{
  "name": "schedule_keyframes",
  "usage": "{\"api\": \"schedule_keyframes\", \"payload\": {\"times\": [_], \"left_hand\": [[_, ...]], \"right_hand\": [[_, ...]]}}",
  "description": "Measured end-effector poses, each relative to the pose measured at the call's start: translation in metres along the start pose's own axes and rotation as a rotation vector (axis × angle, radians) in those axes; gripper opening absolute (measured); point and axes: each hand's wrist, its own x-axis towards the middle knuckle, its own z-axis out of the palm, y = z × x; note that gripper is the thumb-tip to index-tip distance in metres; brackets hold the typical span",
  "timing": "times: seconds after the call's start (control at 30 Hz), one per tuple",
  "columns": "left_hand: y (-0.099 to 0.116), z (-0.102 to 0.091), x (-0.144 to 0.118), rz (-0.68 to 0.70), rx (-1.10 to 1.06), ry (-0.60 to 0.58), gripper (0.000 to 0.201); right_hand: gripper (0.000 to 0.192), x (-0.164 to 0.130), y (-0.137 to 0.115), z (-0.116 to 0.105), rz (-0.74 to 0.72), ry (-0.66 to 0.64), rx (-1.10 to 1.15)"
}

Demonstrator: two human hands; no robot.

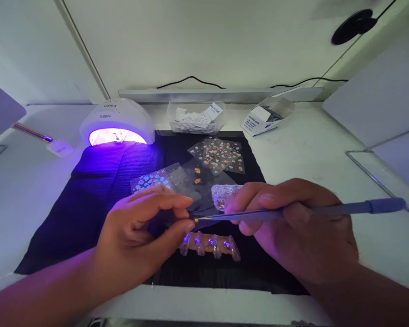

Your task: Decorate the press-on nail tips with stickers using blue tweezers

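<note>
- Right hand: fingers pinch tweezers, long axis pointing left, tip holding yellow sticker.
- Left hand: fingers pinch clear sheet; thumb touches sticker.
- Nail tips just below.

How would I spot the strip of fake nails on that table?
Find the black mat in front of the glowing nail lamp. Near its front edge, just below the tweezers, lies the nail strip. Unlike the flat sticker sheets behind, it is a row of clear raised tips.

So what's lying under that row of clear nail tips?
The row of clear plastic nail tips rests on a black textured mat spread over the white table. The right hand hides the mat's right part.
</note>
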Motion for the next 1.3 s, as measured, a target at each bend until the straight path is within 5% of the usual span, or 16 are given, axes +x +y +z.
{"api": "schedule_keyframes", "payload": {"times": [0.13,0.3,0.5,0.6,0.67,0.73,0.8,0.9,0.97,1.3], "left_hand": [[-0.005,-0.006,0.004,-0.05,0.011,0.022,0.019],[-0.028,-0.018,0.022,-0.362,0.128,0.004,0.012],[-0.053,-0.026,0.033,-0.489,0.373,-0.199,0.032],[-0.048,-0.031,0.03,-0.427,0.62,-0.212,0.047],[-0.04,-0.036,0.029,-0.257,0.76,-0.17,0.05],[-0.031,-0.039,0.027,-0.013,0.724,-0.18,0.046],[-0.022,-0.04,0.026,0.133,0.546,-0.365,0.038],[-0.015,-0.038,0.024,0.106,0.389,-0.759,0.037],[-0.014,-0.034,0.023,0.087,0.369,-0.88,0.044],[-0.02,-0.024,0.019,0.076,0.374,-0.902,0.025]], "right_hand": [[0.018,0.001,0.001,-0.001,0.027,0.031,0.035],[0.014,0.001,0.013,-0.001,0.088,0.025,0.064],[0.015,0.001,0.023,0.001,0.222,-0.142,0.122],[0.015,0.002,0.023,0.001,0.211,-0.159,0.072],[0.016,0.002,0.024,0.0,0.201,-0.162,0.042],[0.016,0.002,0.024,0.0,0.211,-0.172,0.033],[0.017,0.002,0.024,-0.002,0.234,-0.181,0.032],[0.016,-0.001,0.025,-0.003,0.277,-0.181,0.055],[0.016,-0.002,0.024,-0.004,0.307,-0.184,0.073],[0.016,-0.002,0.024,-0.001,0.298,-0.14,-0.078]]}}
